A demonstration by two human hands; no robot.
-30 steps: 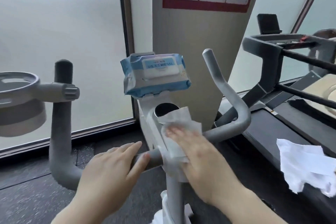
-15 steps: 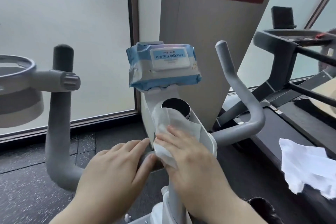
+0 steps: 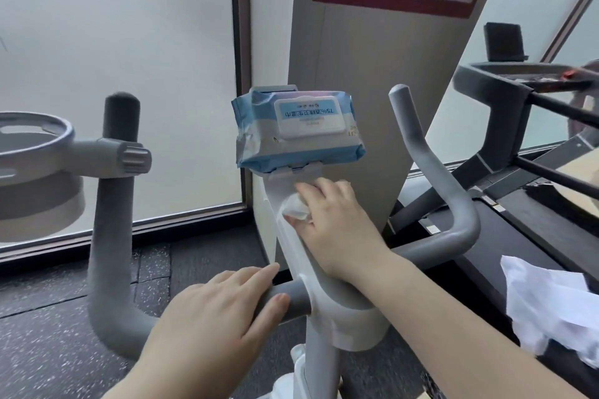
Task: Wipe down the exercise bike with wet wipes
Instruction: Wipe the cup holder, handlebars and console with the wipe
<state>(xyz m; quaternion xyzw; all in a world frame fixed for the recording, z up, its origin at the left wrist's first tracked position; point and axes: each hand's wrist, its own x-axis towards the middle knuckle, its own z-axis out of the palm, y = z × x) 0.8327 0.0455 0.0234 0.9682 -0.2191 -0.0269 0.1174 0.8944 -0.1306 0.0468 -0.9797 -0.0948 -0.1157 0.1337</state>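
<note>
The right hand (image 3: 337, 223) presses a crumpled wet wipe (image 3: 295, 208) onto the white console (image 3: 288, 246), whose long axis runs toward 11 o'clock; the left hand (image 3: 207, 317), fingers relaxed, rests on the handlebar (image 3: 291, 298) at 7 o'clock

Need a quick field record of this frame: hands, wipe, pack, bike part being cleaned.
left hand: rests on the grey handlebar, fingers straight
right hand: presses a bunched wet wipe on the white console stem
wipe pack: blue, lid closed, sits on the console top above the right hand
used wipes: crumpled, on the treadmill at right
not shown: seat, pedals
</note>
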